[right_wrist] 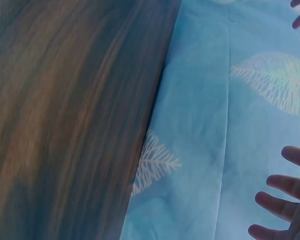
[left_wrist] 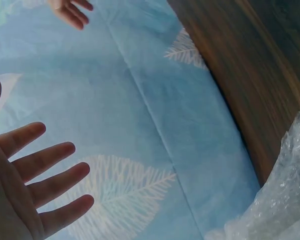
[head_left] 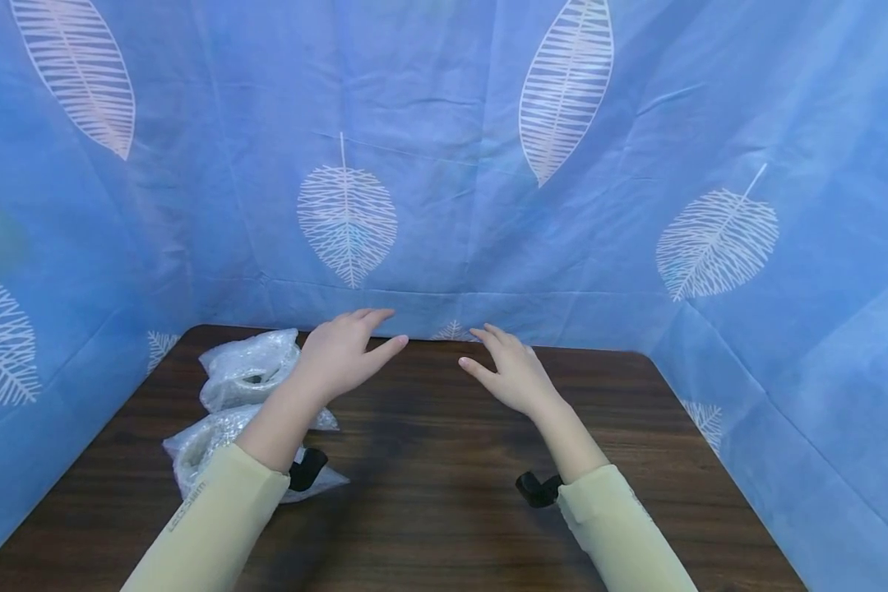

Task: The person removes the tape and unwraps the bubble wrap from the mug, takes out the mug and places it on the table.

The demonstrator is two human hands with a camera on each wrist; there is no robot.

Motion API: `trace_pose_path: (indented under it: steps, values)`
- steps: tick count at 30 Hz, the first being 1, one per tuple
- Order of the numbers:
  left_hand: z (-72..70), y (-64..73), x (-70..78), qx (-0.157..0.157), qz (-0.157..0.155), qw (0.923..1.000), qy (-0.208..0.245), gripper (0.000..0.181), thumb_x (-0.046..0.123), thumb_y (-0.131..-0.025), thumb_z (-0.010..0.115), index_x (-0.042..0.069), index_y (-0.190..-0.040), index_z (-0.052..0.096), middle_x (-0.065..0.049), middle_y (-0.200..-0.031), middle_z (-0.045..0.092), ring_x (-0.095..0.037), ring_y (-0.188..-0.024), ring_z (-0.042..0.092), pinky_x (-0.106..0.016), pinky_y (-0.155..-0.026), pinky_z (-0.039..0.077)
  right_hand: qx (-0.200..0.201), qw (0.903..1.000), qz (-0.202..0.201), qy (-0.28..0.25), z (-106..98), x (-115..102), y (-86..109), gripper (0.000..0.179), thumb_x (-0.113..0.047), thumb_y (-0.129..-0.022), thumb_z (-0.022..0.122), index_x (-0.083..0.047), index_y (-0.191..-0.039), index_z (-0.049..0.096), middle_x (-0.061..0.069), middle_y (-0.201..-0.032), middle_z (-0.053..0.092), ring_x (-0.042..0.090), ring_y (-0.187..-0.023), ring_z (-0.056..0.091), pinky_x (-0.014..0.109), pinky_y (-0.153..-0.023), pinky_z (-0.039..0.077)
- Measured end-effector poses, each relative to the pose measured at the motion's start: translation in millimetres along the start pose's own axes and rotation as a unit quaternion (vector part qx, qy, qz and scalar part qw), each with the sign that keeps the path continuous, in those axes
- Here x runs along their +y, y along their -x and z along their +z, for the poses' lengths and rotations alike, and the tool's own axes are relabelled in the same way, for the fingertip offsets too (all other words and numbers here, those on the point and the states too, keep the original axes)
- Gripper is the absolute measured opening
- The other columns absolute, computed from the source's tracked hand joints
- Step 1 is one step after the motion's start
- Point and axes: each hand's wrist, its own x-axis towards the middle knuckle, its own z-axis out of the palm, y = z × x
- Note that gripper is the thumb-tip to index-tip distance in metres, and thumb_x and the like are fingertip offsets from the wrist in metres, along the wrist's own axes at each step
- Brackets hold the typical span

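Both hands are held up over a dark wooden table [head_left: 429,460], apart from each other and holding nothing. The left hand [head_left: 342,353] has its fingers extended and its thumb spread, pointing toward the middle. Facing it, the right hand [head_left: 512,372] also has straight, slightly parted fingers. Two clear bubble-wrap bundles lie on the left of the table, nearest to the left arm. The farther bundle [head_left: 247,370] shows a small dark spot; the nearer bundle [head_left: 200,448] is partly hidden by the left forearm. What they wrap cannot be made out. In the left wrist view, bubble wrap [left_wrist: 285,200] fills the lower right corner.
A blue curtain [head_left: 444,238] with white leaf prints surrounds the table's back and sides. Each wrist carries a small black device, the left one [head_left: 308,469] near the nearer bundle and the right one [head_left: 538,489] above bare wood.
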Motion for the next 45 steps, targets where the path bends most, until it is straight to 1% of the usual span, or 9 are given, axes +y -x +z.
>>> trace_pose_path:
  steps: [6, 12, 16, 21, 26, 34, 37, 42, 45]
  values:
    - [-9.4, 18.6, 1.8, 0.028, 0.010, 0.9990, 0.033, 0.068, 0.062, -0.094, 0.044, 0.014, -0.142, 0.049, -0.009, -0.140, 0.050, -0.032, -0.124, 0.049, -0.056, -0.093, 0.042, 0.013, 0.9995, -0.017, -0.025, 6, -10, 8.7, 0.074, -0.064, -0.094, 0.041, -0.014, -0.148, 0.038, 0.012, -0.152, 0.032, 0.036, -0.137, 0.029, 0.064, -0.104, 0.020]
    - [-19.4, 38.2, 1.9, 0.049, -0.002, 0.9969, 0.061, 0.073, 0.068, -0.091, 0.041, 0.016, -0.141, 0.049, -0.009, -0.140, 0.050, -0.032, -0.126, 0.047, -0.058, -0.096, 0.038, 0.027, 0.9978, -0.033, -0.051, 11, -19, 17.1, 0.074, -0.067, -0.093, 0.039, -0.017, -0.148, 0.039, 0.008, -0.152, 0.032, 0.031, -0.138, 0.028, 0.064, -0.104, 0.020]
    - [-25.1, 51.8, -2.9, 0.061, -0.005, 0.9956, 0.071, 0.073, 0.067, -0.092, 0.040, 0.015, -0.143, 0.048, -0.011, -0.141, 0.048, -0.034, -0.128, 0.045, -0.059, -0.097, 0.036, 0.035, 0.9959, -0.045, -0.070, 15, -27, 23.5, 0.071, -0.065, -0.093, 0.041, -0.019, -0.147, 0.040, 0.004, -0.152, 0.032, 0.029, -0.138, 0.029, 0.064, -0.104, 0.021]
    - [-28.1, 69.5, -12.5, 0.081, -0.008, 0.9916, 0.100, 0.065, 0.058, -0.095, 0.045, 0.014, -0.143, 0.047, -0.012, -0.141, 0.048, -0.035, -0.125, 0.047, -0.059, -0.097, 0.036, 0.041, 0.9930, -0.056, -0.095, 24, -37, 30.8, 0.067, -0.061, -0.094, 0.044, -0.020, -0.147, 0.041, 0.002, -0.152, 0.034, 0.027, -0.138, 0.030, 0.063, -0.105, 0.021]
    - [-31.6, 86.8, -22.8, 0.080, -0.032, 0.9888, 0.122, 0.063, 0.054, -0.096, 0.047, 0.014, -0.145, 0.044, -0.015, -0.142, 0.046, -0.038, -0.126, 0.045, -0.064, -0.093, 0.037, 0.040, 0.9909, -0.057, -0.115, 35, -46, 35.9, 0.064, -0.057, -0.095, 0.047, -0.021, -0.147, 0.040, 0.000, -0.152, 0.034, 0.024, -0.138, 0.030, 0.061, -0.106, 0.021]
    - [-36.2, 105.8, -43.2, 0.094, -0.068, 0.9849, 0.129, 0.060, 0.049, -0.098, 0.047, 0.015, -0.147, 0.041, -0.021, -0.138, 0.048, -0.042, -0.122, 0.046, -0.064, -0.084, 0.043, 0.055, 0.9823, -0.081, -0.160, 48, -61, 41.6, 0.058, -0.049, -0.097, 0.051, -0.018, -0.145, 0.043, -0.002, -0.150, 0.036, 0.023, -0.136, 0.034, 0.058, -0.105, 0.026]
    - [-35.1, 111.8, -53.3, 0.102, -0.079, 0.9834, 0.128, 0.059, 0.048, -0.098, 0.048, 0.014, -0.147, 0.041, -0.023, -0.137, 0.049, -0.044, -0.122, 0.045, -0.068, -0.083, 0.040, 0.056, 0.9785, -0.092, -0.176, 53, -68, 41.5, 0.056, -0.046, -0.097, 0.052, -0.019, -0.145, 0.043, -0.003, -0.149, 0.037, 0.022, -0.135, 0.036, 0.056, -0.103, 0.031]
    - [-31.7, 122.0, -70.3, 0.114, -0.085, 0.9818, 0.126, 0.058, 0.044, -0.099, 0.049, 0.012, -0.146, 0.041, -0.025, -0.134, 0.051, -0.046, -0.120, 0.046, -0.070, -0.083, 0.037, 0.037, 0.9743, -0.101, -0.198, 61, -81, 40.7, 0.054, -0.043, -0.098, 0.053, -0.021, -0.145, 0.042, -0.004, -0.148, 0.038, 0.020, -0.135, 0.036, 0.053, -0.102, 0.035]
    - [-28.4, 126.9, -77.6, 0.118, -0.089, 0.9810, 0.125, 0.058, 0.043, -0.099, 0.050, 0.009, -0.145, 0.042, -0.027, -0.132, 0.052, -0.046, -0.118, 0.048, -0.068, -0.081, 0.040, 0.017, 0.9729, -0.105, -0.205, 67, -89, 40.0, 0.056, -0.047, -0.098, 0.050, -0.021, -0.146, 0.040, -0.005, -0.149, 0.036, 0.020, -0.134, 0.037, 0.052, -0.101, 0.036]
